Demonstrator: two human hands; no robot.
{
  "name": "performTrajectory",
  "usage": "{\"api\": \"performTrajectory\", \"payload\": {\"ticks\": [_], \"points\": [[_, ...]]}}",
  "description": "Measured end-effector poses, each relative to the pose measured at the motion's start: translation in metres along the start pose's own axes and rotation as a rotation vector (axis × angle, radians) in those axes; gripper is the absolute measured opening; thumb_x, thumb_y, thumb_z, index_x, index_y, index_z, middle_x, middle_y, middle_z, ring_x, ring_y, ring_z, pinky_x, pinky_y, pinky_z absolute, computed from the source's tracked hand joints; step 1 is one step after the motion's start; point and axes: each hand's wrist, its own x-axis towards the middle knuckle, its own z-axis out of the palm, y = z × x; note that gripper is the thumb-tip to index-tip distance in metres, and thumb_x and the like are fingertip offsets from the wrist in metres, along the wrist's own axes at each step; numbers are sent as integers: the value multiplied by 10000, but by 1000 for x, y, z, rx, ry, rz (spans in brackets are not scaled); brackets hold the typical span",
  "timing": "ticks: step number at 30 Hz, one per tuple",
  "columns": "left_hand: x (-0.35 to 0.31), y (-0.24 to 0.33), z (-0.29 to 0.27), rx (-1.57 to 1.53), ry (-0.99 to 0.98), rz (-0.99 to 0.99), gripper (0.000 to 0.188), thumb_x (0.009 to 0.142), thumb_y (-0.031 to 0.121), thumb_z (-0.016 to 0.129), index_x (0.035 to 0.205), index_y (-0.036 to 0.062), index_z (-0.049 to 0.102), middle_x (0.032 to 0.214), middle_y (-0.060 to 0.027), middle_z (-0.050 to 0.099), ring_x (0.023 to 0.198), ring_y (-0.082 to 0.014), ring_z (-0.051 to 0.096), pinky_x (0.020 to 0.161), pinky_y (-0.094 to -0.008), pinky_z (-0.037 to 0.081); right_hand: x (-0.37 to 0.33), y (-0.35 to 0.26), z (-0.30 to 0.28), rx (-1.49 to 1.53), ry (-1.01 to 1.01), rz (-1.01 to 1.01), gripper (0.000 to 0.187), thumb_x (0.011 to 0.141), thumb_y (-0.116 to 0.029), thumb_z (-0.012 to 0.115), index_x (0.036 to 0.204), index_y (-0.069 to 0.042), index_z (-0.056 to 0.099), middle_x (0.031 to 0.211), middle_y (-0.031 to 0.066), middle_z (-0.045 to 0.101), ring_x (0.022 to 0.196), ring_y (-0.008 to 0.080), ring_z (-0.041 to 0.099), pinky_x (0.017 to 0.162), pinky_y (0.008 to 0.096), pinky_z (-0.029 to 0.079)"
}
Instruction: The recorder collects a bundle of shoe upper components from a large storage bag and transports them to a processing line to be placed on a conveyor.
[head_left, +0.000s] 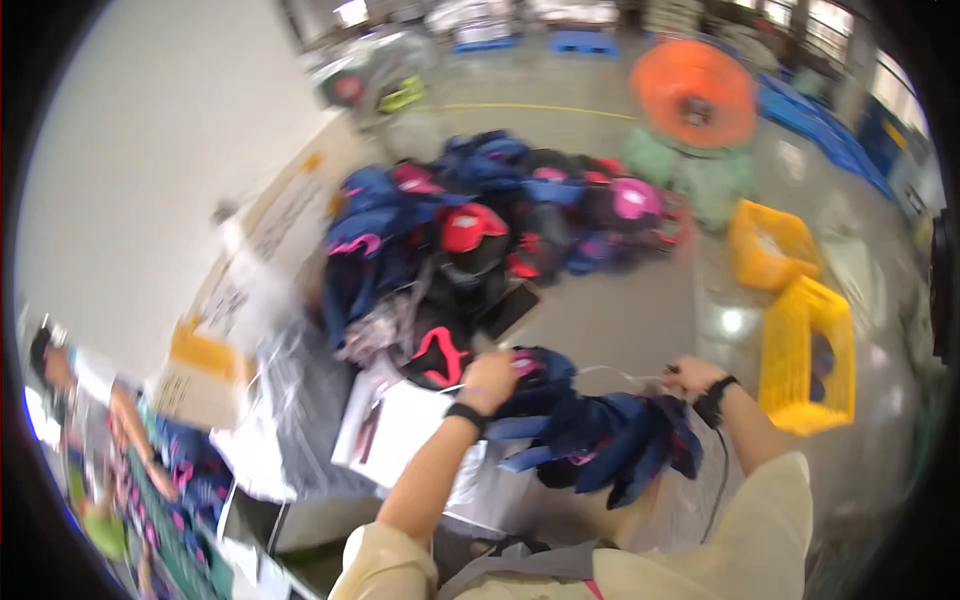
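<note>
A bundle of navy fabric pieces with pink trim (610, 440), which look like shoe uppers, hangs between my hands above the grey table. My left hand (488, 383) is closed at the bundle's left end, by a white cord whose tail sticks out to the left. To the right, my right hand (697, 380) has its fingers pinched on the white cord (615, 374), which arches over the bundle between both hands. Motion blur hides the fingertips. Dark bands circle both wrists, and a thin dark cable hangs from the right one.
A heap of navy, black, red and pink uppers (470, 235) covers the table's far left, with a dark phone (510, 310) beside it. White paper (400, 435) and a plastic bag (300, 410) lie left. Yellow crates (808, 355) and an orange fan (693, 95) stand right. Another person (100, 400) works far left.
</note>
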Motion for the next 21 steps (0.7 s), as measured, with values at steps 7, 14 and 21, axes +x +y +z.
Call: {"api": "performTrajectory", "payload": {"ticks": [7, 14, 21], "points": [[-57, 77, 7, -54, 328, 34, 86, 721, 160, 535, 783, 117, 576, 884, -79, 543, 882, -245, 543, 665, -360, 459, 19, 21, 36, 56, 69, -164, 176, 785, -156, 600, 781, 19, 616, 616, 74, 585, 524, 142, 529, 488, 286, 414], [-101, 92, -3, -412, 329, 57, 117, 801, 179, 551, 783, 67, 523, 782, -71, 548, 784, -229, 561, 640, -338, 473, 18, 25, 15, 414, 86, 8, 222, 865, -166, 498, 708, -23, 559, 570, 63, 578, 447, 145, 535, 402, 258, 378], [-201, 96, -24, -755, 420, 27, 114, 806, 144, 567, 785, 33, 559, 739, -99, 558, 718, -278, 574, 638, -357, 468, -19, -23, -10, 617, 327, -237, 281, 902, -226, 465, 678, -68, 526, 546, 39, 528, 410, 119, 475, 387, 225, 334]]}}
